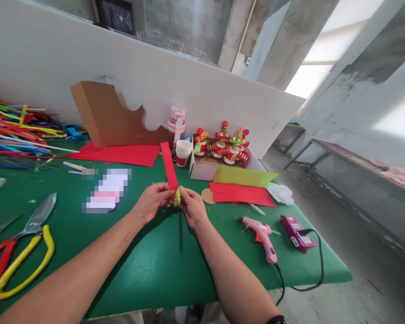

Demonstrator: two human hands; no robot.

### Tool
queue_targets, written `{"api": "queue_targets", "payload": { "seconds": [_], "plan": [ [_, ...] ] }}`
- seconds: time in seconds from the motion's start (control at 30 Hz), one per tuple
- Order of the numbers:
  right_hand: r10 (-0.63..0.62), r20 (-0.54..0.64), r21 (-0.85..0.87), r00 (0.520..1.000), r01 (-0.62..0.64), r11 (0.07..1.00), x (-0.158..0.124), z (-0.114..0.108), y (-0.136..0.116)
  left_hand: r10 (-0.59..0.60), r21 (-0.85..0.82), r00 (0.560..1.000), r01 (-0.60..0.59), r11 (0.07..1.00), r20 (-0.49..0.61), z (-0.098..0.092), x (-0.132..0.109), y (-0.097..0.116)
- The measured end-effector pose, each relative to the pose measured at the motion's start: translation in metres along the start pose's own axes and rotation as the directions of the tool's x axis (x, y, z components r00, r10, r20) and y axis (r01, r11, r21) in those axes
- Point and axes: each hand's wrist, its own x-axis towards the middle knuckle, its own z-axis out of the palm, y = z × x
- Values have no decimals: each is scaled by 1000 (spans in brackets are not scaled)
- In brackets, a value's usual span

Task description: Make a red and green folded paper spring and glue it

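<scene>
The green surface (151, 270) fills much of the lower frame, and at frame centre the left hand (154, 200) and right hand (195, 208), fingers (186, 194) pinched together, grip respectively a red paper strip (169, 164) and, at its lower end, a small yellow-green piece (177, 198).

Two hands (151, 200), one held red strip (169, 165), one glue gun (263, 232)
</scene>
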Motion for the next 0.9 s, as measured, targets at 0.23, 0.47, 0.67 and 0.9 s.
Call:
{"api": "queue_targets", "payload": {
  "seconds": [0.23,0.47,0.67,0.9],
  "plan": [
    [-13,1,-7,1000,13,1000,-2,1,-2,6,-42,1000,-7,999,-22,5,-2,4],
    [-81,-49,-124,996,74,989,-2,2,-2,70,64,997,-69,996,-13,6,-3,4],
    [-151,-120,-105,981,139,985,2,-1,-5,59,48,996,-63,997,72,1,-1,1],
    [-184,-170,-48,968,178,983,4,-2,-2,137,125,977,-159,979,166,6,-7,-4]
  ]
}}
